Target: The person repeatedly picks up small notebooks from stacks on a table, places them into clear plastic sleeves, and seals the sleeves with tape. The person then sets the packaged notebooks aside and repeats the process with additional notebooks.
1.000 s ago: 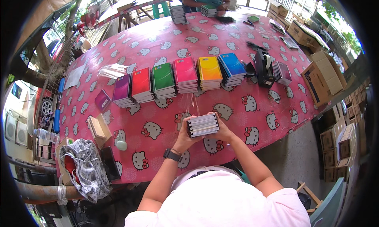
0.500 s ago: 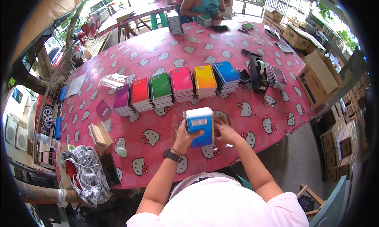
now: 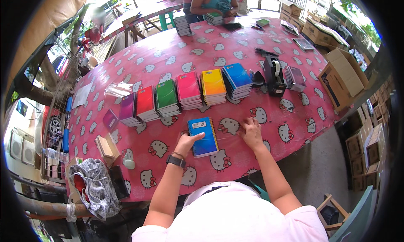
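Observation:
A blue spiral notebook with a white label lies in front of me. A yellow strip shows along its coil side; whether more notebooks lie beneath it I cannot tell. My left hand grips its left side, thumb across the cover. To its right, my right hand rests over the tablecloth, fingers apart and holding nothing. Beyond them stands a row of spiral notebook stacks: purple, red, green, pink, yellow and blue.
A black tape dispenser stands right of the row, beside a dark notebook stack. An open cardboard box is at the right edge. A grey patterned cloth bag lies near left. Across the pink table sits a person.
The blue notebook has gone from raised and tilted to lying flat, slightly left. My right hand has come off its coil side and moved right.

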`<action>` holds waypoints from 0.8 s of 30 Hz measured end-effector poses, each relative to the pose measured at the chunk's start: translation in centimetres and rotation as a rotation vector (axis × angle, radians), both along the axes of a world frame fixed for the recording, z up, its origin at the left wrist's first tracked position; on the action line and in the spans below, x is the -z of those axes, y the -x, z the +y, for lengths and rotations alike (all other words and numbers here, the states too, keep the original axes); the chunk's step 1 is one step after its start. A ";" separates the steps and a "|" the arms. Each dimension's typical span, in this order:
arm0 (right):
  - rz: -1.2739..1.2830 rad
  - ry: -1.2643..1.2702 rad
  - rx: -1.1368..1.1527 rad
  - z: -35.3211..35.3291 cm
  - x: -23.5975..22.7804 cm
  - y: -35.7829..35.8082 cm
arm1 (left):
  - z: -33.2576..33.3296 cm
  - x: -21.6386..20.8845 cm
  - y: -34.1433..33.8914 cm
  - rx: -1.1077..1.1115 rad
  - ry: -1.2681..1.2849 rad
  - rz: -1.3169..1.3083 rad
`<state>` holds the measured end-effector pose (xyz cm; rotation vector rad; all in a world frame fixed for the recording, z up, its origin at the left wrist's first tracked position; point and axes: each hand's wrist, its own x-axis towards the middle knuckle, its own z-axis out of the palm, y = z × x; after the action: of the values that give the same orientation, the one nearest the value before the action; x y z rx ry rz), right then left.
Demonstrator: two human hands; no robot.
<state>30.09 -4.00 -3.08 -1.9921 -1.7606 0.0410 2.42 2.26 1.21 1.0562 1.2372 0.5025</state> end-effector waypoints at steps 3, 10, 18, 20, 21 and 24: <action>0.036 -0.045 0.081 0.0 -0.1 -0.1 | -1.5 -0.8 -0.5 0.026 -0.377 0.563; 0.492 -0.132 0.074 0.0 -0.7 1.9 | -2.5 6.1 -0.4 -0.270 -0.393 -0.006; 0.589 0.094 -0.128 -2.3 -4.1 6.2 | -1.9 5.0 0.3 -0.125 -0.394 -0.015; 0.220 0.096 -0.189 -2.3 -6.8 11.0 | -2.4 5.0 -0.1 -0.212 -0.376 -0.022; 0.095 0.221 -0.216 -2.7 -8.1 13.0 | -2.8 4.9 -0.4 -0.265 -0.328 -0.052; -0.104 0.161 -0.375 -4.8 -7.0 15.0 | -3.3 4.2 -2.1 -0.329 -0.336 -0.006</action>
<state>15.06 -8.77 3.89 -1.7678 -2.2399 0.2106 4.56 -1.02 -3.02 1.1313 1.3583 0.9927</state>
